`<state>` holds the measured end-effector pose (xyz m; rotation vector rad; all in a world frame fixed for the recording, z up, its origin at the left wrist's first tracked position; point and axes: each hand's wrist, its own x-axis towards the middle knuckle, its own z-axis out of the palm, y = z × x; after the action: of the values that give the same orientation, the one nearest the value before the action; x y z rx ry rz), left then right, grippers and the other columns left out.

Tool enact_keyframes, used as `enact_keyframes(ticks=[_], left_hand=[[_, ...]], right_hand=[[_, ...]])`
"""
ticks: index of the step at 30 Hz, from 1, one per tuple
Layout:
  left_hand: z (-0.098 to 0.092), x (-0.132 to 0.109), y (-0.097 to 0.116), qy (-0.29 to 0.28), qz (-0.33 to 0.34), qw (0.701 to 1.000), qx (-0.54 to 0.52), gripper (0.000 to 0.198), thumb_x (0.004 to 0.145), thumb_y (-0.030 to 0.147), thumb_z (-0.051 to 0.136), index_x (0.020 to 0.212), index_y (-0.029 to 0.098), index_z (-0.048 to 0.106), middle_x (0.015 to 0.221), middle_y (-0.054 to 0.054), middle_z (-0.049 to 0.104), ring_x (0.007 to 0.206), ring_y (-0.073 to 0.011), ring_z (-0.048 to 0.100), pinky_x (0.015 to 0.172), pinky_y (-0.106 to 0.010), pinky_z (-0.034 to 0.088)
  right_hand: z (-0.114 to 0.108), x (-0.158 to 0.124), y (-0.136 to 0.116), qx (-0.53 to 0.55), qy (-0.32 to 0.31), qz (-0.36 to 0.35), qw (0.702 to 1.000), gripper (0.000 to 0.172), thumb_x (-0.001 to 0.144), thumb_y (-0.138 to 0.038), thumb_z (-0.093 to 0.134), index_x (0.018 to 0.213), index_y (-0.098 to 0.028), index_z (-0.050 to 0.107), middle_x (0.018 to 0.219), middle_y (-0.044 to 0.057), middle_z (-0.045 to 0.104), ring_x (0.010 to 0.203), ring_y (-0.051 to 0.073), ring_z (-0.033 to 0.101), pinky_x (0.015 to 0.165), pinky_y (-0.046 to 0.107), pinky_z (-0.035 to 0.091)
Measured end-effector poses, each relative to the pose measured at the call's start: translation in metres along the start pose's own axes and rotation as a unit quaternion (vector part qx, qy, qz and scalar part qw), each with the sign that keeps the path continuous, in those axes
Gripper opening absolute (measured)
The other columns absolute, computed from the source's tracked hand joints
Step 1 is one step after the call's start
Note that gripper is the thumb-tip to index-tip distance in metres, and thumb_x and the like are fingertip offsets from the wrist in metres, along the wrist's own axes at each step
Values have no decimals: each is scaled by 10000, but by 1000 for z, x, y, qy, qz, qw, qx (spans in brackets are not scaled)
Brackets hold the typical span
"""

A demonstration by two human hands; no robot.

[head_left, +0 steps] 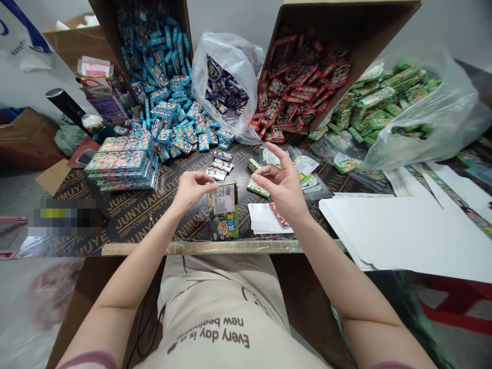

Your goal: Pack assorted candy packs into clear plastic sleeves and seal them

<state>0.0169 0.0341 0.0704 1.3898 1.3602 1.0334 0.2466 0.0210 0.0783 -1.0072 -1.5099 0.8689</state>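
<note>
My left hand pinches the top edge of a clear plastic packet with a dark and green printed box inside, near the table's front edge. To its right, my right hand is raised with fingers apart and nothing visible between them. Behind the packet lie a few small purple packs. Green packs lie beside my right hand's fingertips. White cards and a red pack rest below that hand.
Blue packs spill from a box at back left, red packs from another. Plastic bags hold purple packs and green packs. Wrapped sets are stacked left; white sheets lie right.
</note>
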Motion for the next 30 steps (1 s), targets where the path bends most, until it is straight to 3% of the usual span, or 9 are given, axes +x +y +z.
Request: enact_keyframes(ticks=[5, 9, 14, 17, 21, 26, 30], left_hand=[[4, -10, 11, -21, 28, 999, 23, 142, 632, 266, 743, 664, 129, 736, 631, -44, 706, 597, -158, 624, 609, -263, 480], [11, -19, 14, -16, 103, 990, 93, 129, 741, 255, 676, 741, 146, 746, 746, -69, 743, 671, -179, 665, 659, -274, 500], [16, -32, 6, -13, 276, 933, 231, 191, 875, 258, 554, 806, 186, 717, 814, -64, 730, 768, -168, 668, 739, -272, 496], [14, -36, -4, -9, 330, 903, 274, 189, 904, 269, 525, 901, 180, 692, 928, -78, 715, 845, -170, 664, 783, -278, 503], [13, -36, -10, 2, 342, 889, 305, 167, 917, 242, 520, 875, 179, 668, 836, -57, 673, 776, -158, 634, 719, -259, 482], [15, -36, -7, 0, 348, 897, 273, 172, 918, 194, 509, 925, 182, 681, 801, -42, 644, 722, -140, 606, 665, -239, 447], [19, -40, -4, 9, 335, 904, 266, 131, 856, 175, 535, 850, 171, 666, 796, -45, 640, 740, -152, 605, 690, -258, 452]], right_hand=[[12, 5, -5, 39, -42, 18, 998, 658, 820, -389, 688, 1398, -288, 390, 806, -16, 655, 692, 153, 636, 679, 319, 556], [17, 4, -8, 67, -57, 43, 995, 675, 794, -397, 721, 1380, -287, 404, 747, -30, 642, 677, 154, 640, 672, 315, 548], [16, 4, -8, 84, -70, 61, 992, 683, 785, -434, 730, 1371, -286, 412, 758, -30, 649, 665, 152, 646, 671, 319, 543], [15, 5, -8, 95, -90, 65, 989, 709, 776, -419, 744, 1381, -279, 403, 747, -37, 640, 669, 144, 643, 675, 308, 536], [16, 9, -11, 96, -134, 68, 984, 738, 765, -364, 755, 1402, -277, 393, 720, -48, 618, 669, 139, 634, 671, 299, 523], [24, 16, -13, 66, -179, 59, 980, 745, 769, -271, 731, 1421, -241, 373, 715, -48, 611, 697, 138, 636, 695, 294, 507], [29, 19, -11, 49, -199, 45, 978, 706, 786, -247, 697, 1413, -242, 373, 737, -48, 614, 696, 134, 640, 728, 305, 508]])
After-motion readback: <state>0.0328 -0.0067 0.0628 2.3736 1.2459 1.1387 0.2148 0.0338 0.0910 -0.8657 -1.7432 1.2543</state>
